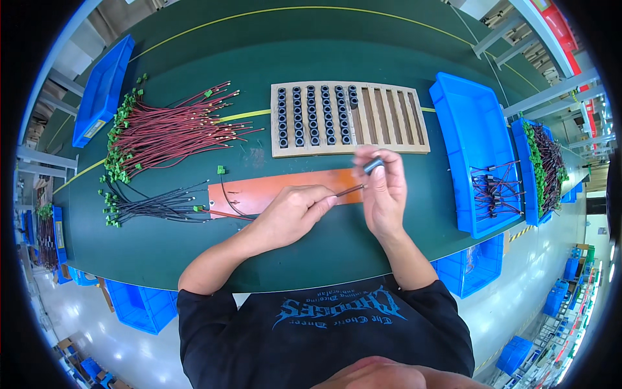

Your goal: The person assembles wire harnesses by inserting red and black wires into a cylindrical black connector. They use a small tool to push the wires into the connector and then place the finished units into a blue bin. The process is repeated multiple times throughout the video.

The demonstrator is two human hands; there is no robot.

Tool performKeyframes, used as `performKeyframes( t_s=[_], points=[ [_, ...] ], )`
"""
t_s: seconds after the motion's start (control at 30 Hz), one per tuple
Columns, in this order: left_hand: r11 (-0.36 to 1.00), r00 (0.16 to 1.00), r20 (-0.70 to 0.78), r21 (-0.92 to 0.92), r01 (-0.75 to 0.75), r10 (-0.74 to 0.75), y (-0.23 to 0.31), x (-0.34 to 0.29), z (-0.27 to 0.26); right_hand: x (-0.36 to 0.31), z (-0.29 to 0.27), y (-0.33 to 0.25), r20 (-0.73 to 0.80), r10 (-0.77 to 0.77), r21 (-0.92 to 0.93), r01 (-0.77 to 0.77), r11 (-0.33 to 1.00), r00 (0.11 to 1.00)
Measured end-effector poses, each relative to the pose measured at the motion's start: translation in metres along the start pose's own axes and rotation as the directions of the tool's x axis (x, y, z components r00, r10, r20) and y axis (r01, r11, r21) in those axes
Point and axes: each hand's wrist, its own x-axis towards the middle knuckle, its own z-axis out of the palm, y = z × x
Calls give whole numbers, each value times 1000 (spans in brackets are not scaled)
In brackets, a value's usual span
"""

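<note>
My left hand point(282, 217) pinches a red wire and a black wire together, and their joined tips point(350, 190) point toward my right hand. The tails trail out to the left, ending in green connectors point(221, 170). In my right hand point(387, 198), a short dark cylindrical core point(373, 165) sits between thumb and fingers, just above and apart from the wire tips. Both hands are over an orange mat point(243, 189). Beyond them stands a slotted wooden rack point(350, 150), with several rows of dark ring-ended cores in its left part and bare slots on its right.
Piled red wires point(175, 129) with green connectors lie at the left, black wires point(159, 206) nearer me. A blue bin point(450, 142) on the right holds wires with cores point(495, 189); another blue bin point(532, 207) beside it is full of wires. A blue tray point(97, 97) stands far left.
</note>
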Motion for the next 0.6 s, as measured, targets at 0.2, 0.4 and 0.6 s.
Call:
performKeyframes(
  t_s=[0.2,0.4,0.6],
  points=[
    [994,992,-103,-90,63,-72,0,1,-7,2,-15,2,-34,30,136,-25,990,999],
    [998,984,-175,-57,-35,24,-3,4,-6,-1,-9,1,-41,125,179,-116,977,991],
    [997,988,-143,-35,-71,66,-7,4,-5,-3,-9,5,-14,147,122,-144,982,989]
  ],
)
